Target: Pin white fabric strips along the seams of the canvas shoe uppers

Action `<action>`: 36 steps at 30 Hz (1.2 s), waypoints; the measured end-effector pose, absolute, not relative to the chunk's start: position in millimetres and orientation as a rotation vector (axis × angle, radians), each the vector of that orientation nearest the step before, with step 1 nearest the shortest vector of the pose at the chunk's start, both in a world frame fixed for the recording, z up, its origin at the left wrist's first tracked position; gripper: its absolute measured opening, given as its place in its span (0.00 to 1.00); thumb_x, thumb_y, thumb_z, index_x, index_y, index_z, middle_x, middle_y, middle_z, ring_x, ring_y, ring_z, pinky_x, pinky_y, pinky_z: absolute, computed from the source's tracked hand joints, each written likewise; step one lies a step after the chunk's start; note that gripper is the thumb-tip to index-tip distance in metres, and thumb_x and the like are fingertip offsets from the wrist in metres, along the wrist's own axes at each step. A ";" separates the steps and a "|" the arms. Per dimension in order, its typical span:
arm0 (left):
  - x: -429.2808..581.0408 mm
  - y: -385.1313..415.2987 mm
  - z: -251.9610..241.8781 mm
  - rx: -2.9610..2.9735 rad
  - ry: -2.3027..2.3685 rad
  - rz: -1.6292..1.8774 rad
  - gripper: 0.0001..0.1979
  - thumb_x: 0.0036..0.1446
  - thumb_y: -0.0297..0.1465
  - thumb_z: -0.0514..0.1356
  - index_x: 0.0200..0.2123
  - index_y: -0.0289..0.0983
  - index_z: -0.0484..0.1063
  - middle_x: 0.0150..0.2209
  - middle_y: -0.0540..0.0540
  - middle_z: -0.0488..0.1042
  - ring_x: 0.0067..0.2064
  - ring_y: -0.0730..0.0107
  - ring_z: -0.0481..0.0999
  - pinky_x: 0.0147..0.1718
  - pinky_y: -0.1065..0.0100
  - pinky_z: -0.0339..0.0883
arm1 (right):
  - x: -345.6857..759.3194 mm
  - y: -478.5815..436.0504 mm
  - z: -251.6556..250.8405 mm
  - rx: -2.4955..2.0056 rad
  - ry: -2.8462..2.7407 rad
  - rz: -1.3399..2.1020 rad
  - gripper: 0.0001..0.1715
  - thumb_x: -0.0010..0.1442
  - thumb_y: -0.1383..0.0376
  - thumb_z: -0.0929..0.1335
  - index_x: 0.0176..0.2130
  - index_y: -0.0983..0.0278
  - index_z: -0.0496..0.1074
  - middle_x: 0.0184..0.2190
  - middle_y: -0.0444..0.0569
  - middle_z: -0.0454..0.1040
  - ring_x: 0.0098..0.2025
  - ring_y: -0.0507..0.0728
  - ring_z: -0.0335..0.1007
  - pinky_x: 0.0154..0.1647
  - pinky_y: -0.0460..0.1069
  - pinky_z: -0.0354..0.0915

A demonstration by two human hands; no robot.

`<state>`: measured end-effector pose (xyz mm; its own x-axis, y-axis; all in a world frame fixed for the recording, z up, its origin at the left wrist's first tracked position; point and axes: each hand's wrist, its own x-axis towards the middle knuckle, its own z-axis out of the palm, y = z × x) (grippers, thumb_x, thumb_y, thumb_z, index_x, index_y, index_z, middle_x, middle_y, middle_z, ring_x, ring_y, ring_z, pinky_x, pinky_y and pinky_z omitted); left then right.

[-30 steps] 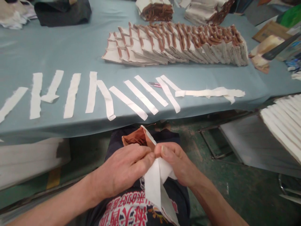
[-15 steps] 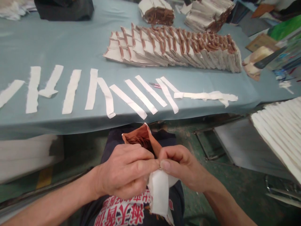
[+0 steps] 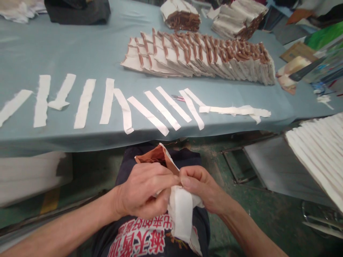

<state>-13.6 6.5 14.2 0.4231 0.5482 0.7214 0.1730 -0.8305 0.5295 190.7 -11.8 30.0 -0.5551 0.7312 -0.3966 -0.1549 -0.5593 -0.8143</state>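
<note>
Over my lap, my left hand [image 3: 150, 189] and my right hand [image 3: 200, 187] meet, both closed, with thumbs and fingers pinching the edge of a folded fabric piece. The piece has a brown side [image 3: 158, 155] that gapes open beyond my fingers, with brown cord-like folds inside. A white cloth strip [image 3: 183, 214] hangs below the pinch, against the piece's pale side. My fingertips cover the exact spot being gripped. Just beyond, several white cloth strips [image 3: 148, 116] lie spread along the near side of the table [image 3: 88, 46].
A long fanned row of white-and-brown fabric pieces [image 3: 198, 53] lies farther back, with more bundles [image 3: 180, 16] behind it. Small pinkish snips [image 3: 177, 97] rest among the strips. A dark cloth bundle [image 3: 77, 12] sits back left. Stacked white material [image 3: 318, 146] stands at right.
The brown opening of the fabric piece has shifted slightly left and narrowed. My left thumb has drawn down and the hanging strip shows more fully. Both hands still pinch together.
</note>
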 end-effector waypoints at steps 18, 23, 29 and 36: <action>-24.9 13.3 24.3 1.883 0.533 0.712 0.21 0.77 0.40 0.49 0.31 0.37 0.68 0.24 0.54 0.68 0.25 0.77 0.68 0.27 0.73 0.61 | 200.4 -8.7 63.8 -1.075 -2.135 1.249 0.12 0.69 0.68 0.65 0.31 0.63 0.69 0.24 0.38 0.66 0.25 0.47 0.58 0.30 0.44 0.55; -26.2 12.2 17.0 2.178 0.560 0.778 0.22 0.78 0.38 0.43 0.33 0.38 0.66 0.27 0.52 0.71 0.27 0.73 0.68 0.29 0.69 0.60 | 197.5 -16.6 49.0 -1.118 -1.817 1.524 0.14 0.70 0.63 0.66 0.32 0.63 0.69 0.22 0.37 0.63 0.22 0.47 0.53 0.23 0.43 0.50; -24.8 13.7 -3.7 2.094 0.618 0.842 0.21 0.78 0.39 0.45 0.31 0.39 0.63 0.25 0.53 0.68 0.26 0.72 0.66 0.28 0.68 0.59 | 199.3 -16.1 46.3 -1.186 -1.797 1.578 0.13 0.71 0.61 0.65 0.36 0.64 0.74 0.24 0.39 0.68 0.24 0.48 0.59 0.24 0.44 0.53; -24.5 15.9 10.2 2.037 0.561 0.793 0.23 0.78 0.41 0.41 0.34 0.38 0.67 0.29 0.49 0.71 0.31 0.69 0.69 0.34 0.67 0.62 | 210.1 -10.4 69.0 -1.144 -2.217 1.212 0.12 0.74 0.66 0.64 0.38 0.63 0.74 0.31 0.43 0.78 0.32 0.51 0.72 0.36 0.46 0.61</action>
<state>-24.5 15.9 10.2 0.6977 0.6381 0.3256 0.0946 -0.5326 0.8411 210.1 -10.4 69.0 -0.6041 0.7946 -0.0612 0.4802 0.3017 -0.8236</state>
